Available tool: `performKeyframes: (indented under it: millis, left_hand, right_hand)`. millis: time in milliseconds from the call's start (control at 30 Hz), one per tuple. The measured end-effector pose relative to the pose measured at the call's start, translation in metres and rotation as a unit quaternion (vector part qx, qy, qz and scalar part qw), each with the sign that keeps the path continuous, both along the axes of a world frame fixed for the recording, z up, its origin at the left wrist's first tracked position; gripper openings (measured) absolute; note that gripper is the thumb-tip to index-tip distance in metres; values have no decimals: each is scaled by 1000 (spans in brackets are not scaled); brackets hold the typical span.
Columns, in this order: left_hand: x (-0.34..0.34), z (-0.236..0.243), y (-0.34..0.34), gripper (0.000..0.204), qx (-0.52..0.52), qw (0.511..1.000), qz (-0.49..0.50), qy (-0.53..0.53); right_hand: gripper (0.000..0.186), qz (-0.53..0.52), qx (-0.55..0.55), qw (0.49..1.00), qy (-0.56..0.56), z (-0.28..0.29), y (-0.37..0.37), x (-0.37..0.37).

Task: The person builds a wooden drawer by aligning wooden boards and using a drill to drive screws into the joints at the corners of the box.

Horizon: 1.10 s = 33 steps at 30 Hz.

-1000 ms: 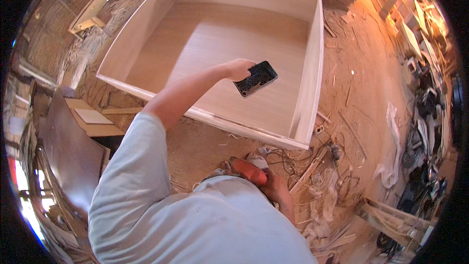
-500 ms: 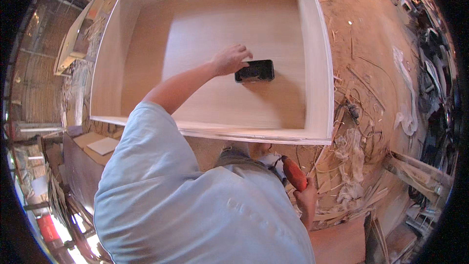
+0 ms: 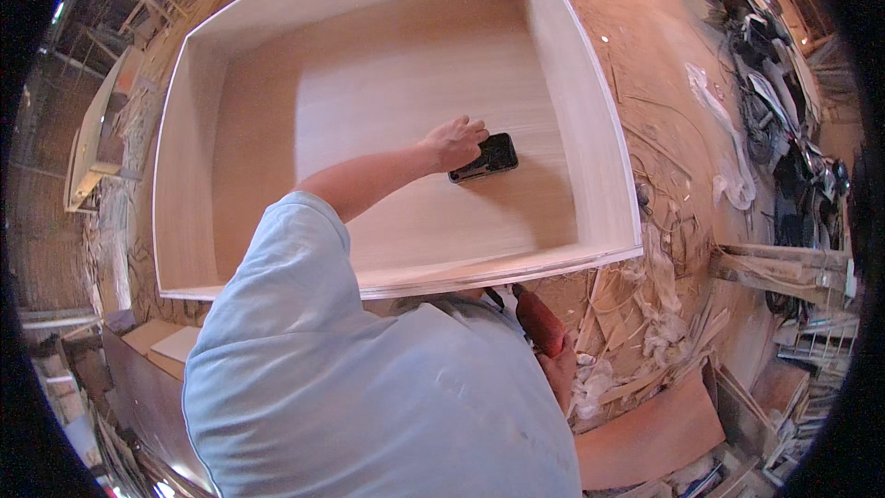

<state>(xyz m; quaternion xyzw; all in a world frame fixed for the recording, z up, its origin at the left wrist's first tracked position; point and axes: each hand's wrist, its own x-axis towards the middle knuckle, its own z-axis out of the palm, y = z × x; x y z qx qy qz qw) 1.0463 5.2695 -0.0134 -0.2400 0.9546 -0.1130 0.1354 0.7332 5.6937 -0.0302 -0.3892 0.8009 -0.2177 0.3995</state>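
Note:
A black phone (image 3: 499, 156), a flat slab with rounded corners, is inside a large open pale wooden box (image 3: 415, 55), over its floor panel. My left hand (image 3: 454, 141) reaches in over the near wall, its bent fingers closed at the phone's upper left edge; the fingertips partly hide that edge. Below the box's near right side, my right hand (image 3: 559, 367) is wrapped round a red tool (image 3: 540, 321) with a dark front end. The tool's far end is hidden by the box rim, so I cannot tell its exact kind.
Wood scraps and crumpled plastic (image 3: 659, 314) litter the ground at right. A brown board (image 3: 650, 438) lies at lower right, near a timber frame (image 3: 779, 272). At left are a cardboard box (image 3: 152, 337) and another wooden box (image 3: 103, 134). Dark clutter lines the far right.
The view has shifted and turned slightly. My left hand has come further over the phone, its fingers now more bent at the edge. My right hand still holds the red tool.

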Motion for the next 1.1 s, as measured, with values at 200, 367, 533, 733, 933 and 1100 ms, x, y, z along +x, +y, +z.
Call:
performKeyframes:
  millis: [200, 367, 533, 733, 933, 1100]
  left_hand:
    - [-3, -48, -24, 24, 208, 941, 212, 161]
    - [-5, -14, -13, 27, 70, 997, -17, -27]
    - [0, -8, -12, 20, 41, 997, -48, -32]
    - [-1, -3, -6, 15, 175, 940, 146, 255]
    - [17, 106, 36, 19, 333, 768, 267, 477]
    - [13, 206, 88, 18, 489, 620, 249, 560]
  right_hand:
    - [59, 7, -8, 1000, -11, 18, -26, 26]
    - [58, -19, -3, 1000, -17, 7, -50, 42]
    - [57, -16, 6, 1000, -18, 12, -60, 42]
    - [56, -24, -3, 999, -37, 15, -56, 28]
    - [55, -33, -25, 996, -73, 24, -59, 23]
    - [55, -41, -67, 988, -133, 46, -55, -1]
